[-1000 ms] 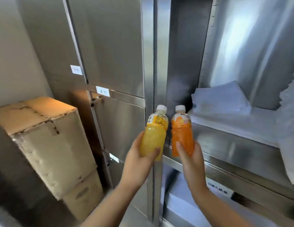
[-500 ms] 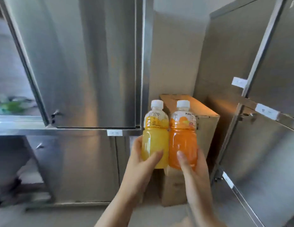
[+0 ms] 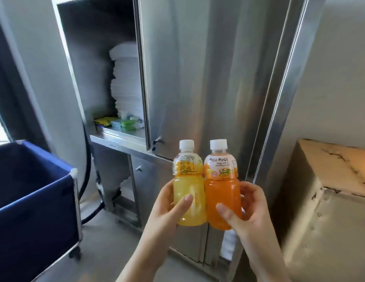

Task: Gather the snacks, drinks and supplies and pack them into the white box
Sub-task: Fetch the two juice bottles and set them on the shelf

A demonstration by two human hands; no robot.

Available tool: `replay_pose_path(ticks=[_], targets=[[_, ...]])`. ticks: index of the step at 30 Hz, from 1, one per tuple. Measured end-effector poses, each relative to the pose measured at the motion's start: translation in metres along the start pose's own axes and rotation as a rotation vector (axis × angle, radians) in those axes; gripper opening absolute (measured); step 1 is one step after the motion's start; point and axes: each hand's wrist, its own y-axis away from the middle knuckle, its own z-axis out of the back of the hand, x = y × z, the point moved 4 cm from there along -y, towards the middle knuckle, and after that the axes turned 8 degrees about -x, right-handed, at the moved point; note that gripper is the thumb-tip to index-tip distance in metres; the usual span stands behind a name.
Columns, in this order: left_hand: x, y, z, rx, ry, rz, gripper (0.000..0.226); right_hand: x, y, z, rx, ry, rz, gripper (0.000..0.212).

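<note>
Right now both hands are full: left hand [image 3: 167, 212] grips the yellow bottle [image 3: 188, 192] round its lower body, thumb across the front, and right hand [image 3: 248, 216] grips the orange bottle [image 3: 222, 200] the same way. Bottles are upright, caps on, sides touching, held up in front of the steel cabinet [image 3: 198, 78]. White box isn't in view, so the drinks aren't packed yet

Risks, as I judge: bottles look smooth & round, each held low w/ one hand, so one could tip or slip if the grip loosens while walking. No free hand to work a door or pick up anything else w/o setting a bottle down first. Knocking the two together could jog one loose

Around: open compartment at left, its shelf [image 3: 116, 139] carrying a white stack [image 3: 126, 82], green items [image 3: 128, 124] & a yellow packet [image 3: 105, 120], poss. more supplies, can't tell. Blue cart [image 3: 35, 190] far left, black hose [image 3: 88, 159] looping down beside it, cardboard box [image 3: 330, 200] at right. Cart & box narrow the floor on either side; hose = poss. trip hazard
</note>
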Motion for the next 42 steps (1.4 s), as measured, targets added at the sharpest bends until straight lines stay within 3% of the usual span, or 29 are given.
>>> replay_pose_path(ticks=[6, 15, 29, 35, 42], targets=[[0.010, -0.012, 0.026, -0.145, -0.001, -0.042, 0.064, -0.027, -0.019, -0.033, 0.089, -0.019, -0.083, 0.065], [0.001, -0.039, 0.106, -0.317, 0.017, -0.055, 0.066, -0.050, -0.045, -0.127, 0.231, -0.156, -0.107, 0.061], [-0.026, -0.143, 0.329, -0.365, -0.019, -0.074, 0.068, -0.108, -0.086, -0.377, 0.302, -0.186, -0.185, 0.066], [0.000, -0.205, 0.386, -0.360, -0.005, 0.021, 0.062, -0.154, -0.121, -0.437, 0.233, -0.147, -0.251, 0.058], [0.037, -0.318, 0.428, -0.341, -0.035, 0.054, 0.057, -0.218, -0.207, -0.494, 0.194, -0.105, -0.281, 0.064]])
